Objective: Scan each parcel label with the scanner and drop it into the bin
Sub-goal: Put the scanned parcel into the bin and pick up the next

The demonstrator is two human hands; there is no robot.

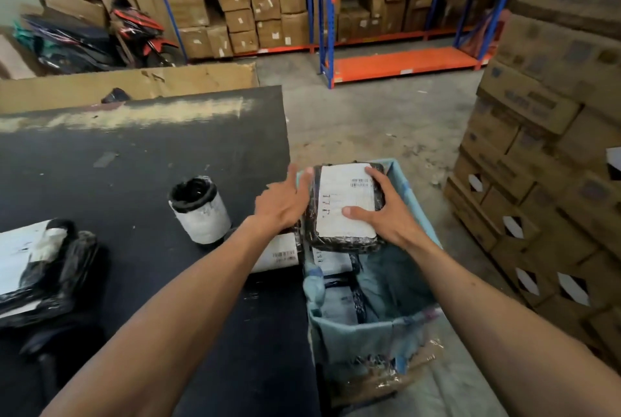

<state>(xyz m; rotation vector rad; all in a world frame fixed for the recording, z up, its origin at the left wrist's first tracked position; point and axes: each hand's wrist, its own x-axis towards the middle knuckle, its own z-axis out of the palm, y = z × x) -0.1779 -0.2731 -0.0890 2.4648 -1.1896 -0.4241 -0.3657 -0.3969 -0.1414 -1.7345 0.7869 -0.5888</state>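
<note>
over the pale blue bin (408,193), beside the right edge of the black table (141,154): a black-wrapped parcel (342,242) with a white label (339,205) facing up. the right hand (383,211) grasps this parcel from its right side, thumb pressed on the label's near part and fingers (376,176) curled over the far right corner. the left hand (285,198) is spread open with fingers extended at the parcel's left edge; whether it touches the wrap cannot be told. the parcel sits above the bin's far half, resting on or just over other labelled parcels (331,262) already inside. left of the bin, on the table, stands an upright cylindrical parcel (201,211) in black wrap with a white label. at the table's left edge lies a flat black parcel (43,269), label up. behind the table, blue-and-orange racking (396,64) holds cardboard boxes; to the right of the bin, stacked cartons (537,181).
</note>
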